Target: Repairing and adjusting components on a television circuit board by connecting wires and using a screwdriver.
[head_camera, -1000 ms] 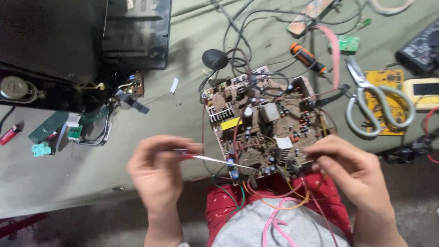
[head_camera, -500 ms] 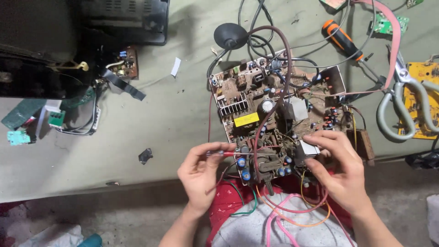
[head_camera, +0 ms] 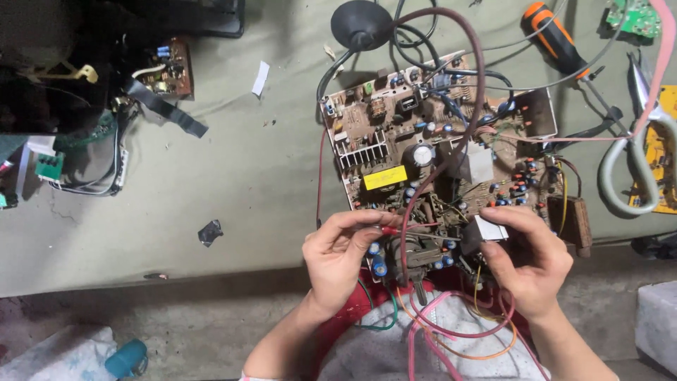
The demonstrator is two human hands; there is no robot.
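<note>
Lying right of centre, brown circuit board [head_camera: 437, 148] bearing yellow rectangular label [head_camera: 385, 177]; left hand [head_camera: 338, 257] pinching red-tipped probe [head_camera: 395, 230], right hand [head_camera: 525, 261] gripping grey component [head_camera: 488, 230] at near edge

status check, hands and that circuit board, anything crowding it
Left hand pinching thin red-tipped probe. Right hand gripping dark part at circuit board near edge. Thick maroon cable and loose wires draped across board.

My grey-green work surface [head_camera: 233, 176] carries the circuit board [head_camera: 437, 141] just beyond my hands, an orange-handled screwdriver [head_camera: 553, 35] and scissors [head_camera: 635, 162] off to my right, and a black scrap [head_camera: 210, 231] left of my left hand [head_camera: 338, 257].
</note>
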